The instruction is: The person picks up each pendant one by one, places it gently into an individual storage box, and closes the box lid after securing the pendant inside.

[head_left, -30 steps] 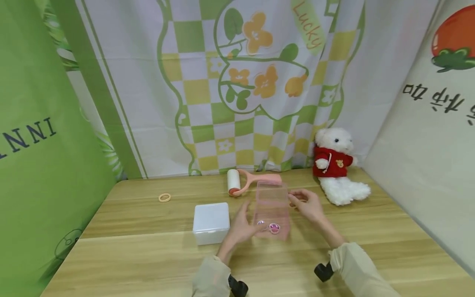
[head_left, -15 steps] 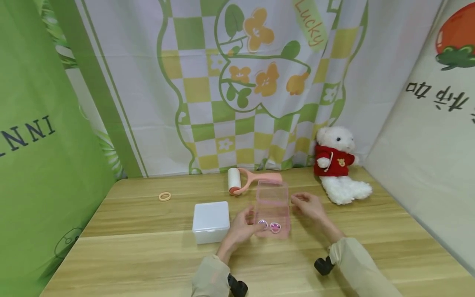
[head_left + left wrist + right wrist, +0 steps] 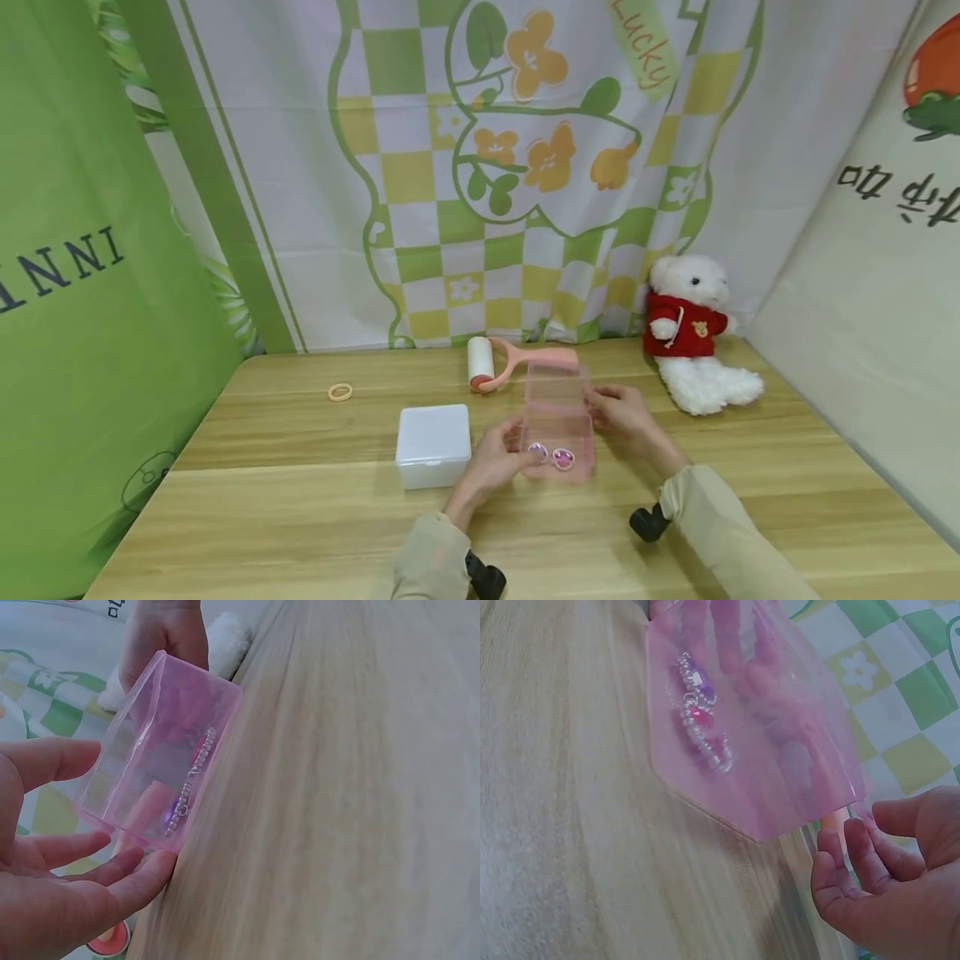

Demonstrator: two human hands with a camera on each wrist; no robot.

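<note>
A clear pink plastic box [image 3: 557,429] stands on the table with its lid folded back. Inside lie beaded trinkets with purple and pink gems [image 3: 563,458], shaped like tiny eyeglasses. At the box's left side is my left hand [image 3: 491,462]; its fingertips touch the wall and the thumb stands apart in the left wrist view. On the other side my right hand [image 3: 622,412] pinches the edge near the lid between thumb and index finger, the other fingers loosely curled in the right wrist view. The contact point is partly hidden.
A white lidded box [image 3: 433,446] stands left of my left hand. Behind the pink box lies a lint roller [image 3: 517,358] with a pink handle. A small wooden ring [image 3: 341,392] lies at the left. A white plush toy [image 3: 690,333] in red sits back right.
My right hand was a little apart from the pink box half a second ago and now touches its edge. The left hand stays by the box. The view has shifted slightly.
</note>
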